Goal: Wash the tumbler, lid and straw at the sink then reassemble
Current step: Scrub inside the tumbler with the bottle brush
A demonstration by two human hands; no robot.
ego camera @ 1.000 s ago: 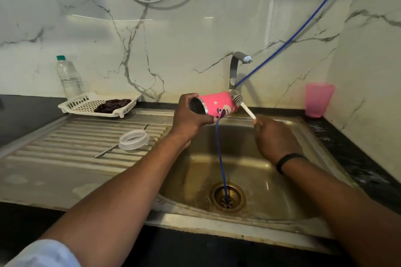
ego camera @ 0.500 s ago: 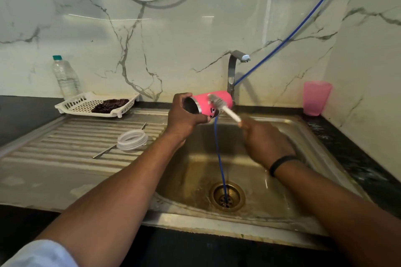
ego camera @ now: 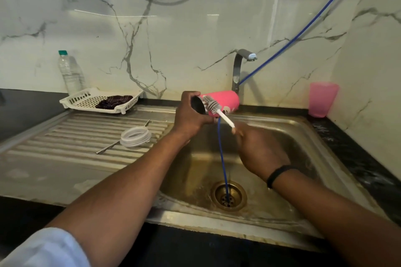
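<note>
Item: pink tumbler (ego camera: 225, 102), ctr frame, on its side over sink (ego camera: 303, 136). Left hand (ego camera: 191, 115) wrapped round its open end; right hand (ego camera: 258, 151) gripping bottle brush (ego camera: 213, 107), bristles at the rim. Lid (ego camera: 135, 136) and straw (ego camera: 121, 141) on drainboard, ctr-left, unheld. Step, prob.: scrubbing tumbler. Next needs: bristles steered into the mouth, tumbler held steady.
</note>
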